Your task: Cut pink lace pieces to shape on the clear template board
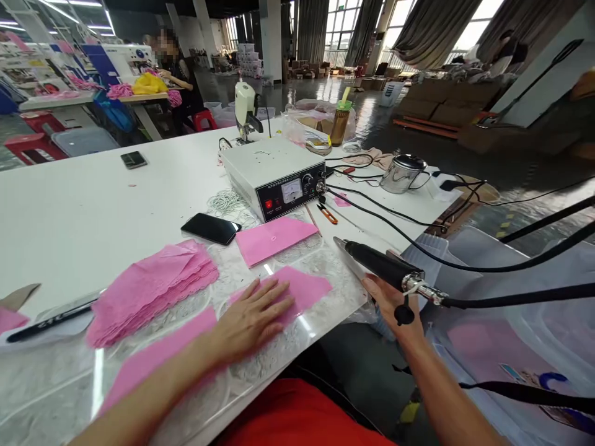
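My left hand [253, 316] lies flat with fingers spread on a pink fabric piece [309, 291], which rests on a clear sheet over the table. At the table's right edge my right hand [393, 303] is wrapped round a black handheld tool [381, 263] with a metal tip and a thick cable. A stack of pink fabric [149, 285] lies to the left of my left hand. Beyond that hand is a pink rectangular piece [276, 238] with a small mark. The control box [279, 170], its red switch lit, stands behind it.
A phone [211, 228], orange snips [327, 214] and loose threads lie around the box. A glass mug [403, 173] and a bottle [341, 124] stand at the back right. Cables cross the right side above plastic bins [506, 322]. A person [179, 74] sits far left.
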Demonstrator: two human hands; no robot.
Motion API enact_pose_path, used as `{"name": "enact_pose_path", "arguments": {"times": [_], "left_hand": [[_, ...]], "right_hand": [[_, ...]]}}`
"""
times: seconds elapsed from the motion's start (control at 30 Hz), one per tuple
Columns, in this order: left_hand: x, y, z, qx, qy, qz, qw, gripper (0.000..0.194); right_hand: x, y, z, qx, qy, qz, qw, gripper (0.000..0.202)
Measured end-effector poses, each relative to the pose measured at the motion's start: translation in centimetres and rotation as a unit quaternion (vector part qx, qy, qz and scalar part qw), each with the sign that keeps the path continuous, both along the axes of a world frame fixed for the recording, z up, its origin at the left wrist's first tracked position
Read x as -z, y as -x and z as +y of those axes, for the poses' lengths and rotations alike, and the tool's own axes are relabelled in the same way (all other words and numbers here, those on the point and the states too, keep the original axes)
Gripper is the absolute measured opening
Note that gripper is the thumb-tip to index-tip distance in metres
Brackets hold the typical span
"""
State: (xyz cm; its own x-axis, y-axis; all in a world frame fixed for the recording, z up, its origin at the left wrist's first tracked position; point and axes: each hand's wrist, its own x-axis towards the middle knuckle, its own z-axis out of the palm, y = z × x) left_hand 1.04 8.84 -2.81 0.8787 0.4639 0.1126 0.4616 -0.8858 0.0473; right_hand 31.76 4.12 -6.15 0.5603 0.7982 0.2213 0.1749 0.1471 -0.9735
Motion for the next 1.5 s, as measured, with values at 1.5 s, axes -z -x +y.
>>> {"name": "enact_pose_path", "arguments": {"times": [1.5], "left_hand": [[1.1, -5.4, 1.7, 0.053, 0.068, -0.028, 0.996, 0.052]], "right_hand": [[-5.6, 0.6, 3.4, -0.05, -0.209, 0.218, 0.952, 0.017]]}}
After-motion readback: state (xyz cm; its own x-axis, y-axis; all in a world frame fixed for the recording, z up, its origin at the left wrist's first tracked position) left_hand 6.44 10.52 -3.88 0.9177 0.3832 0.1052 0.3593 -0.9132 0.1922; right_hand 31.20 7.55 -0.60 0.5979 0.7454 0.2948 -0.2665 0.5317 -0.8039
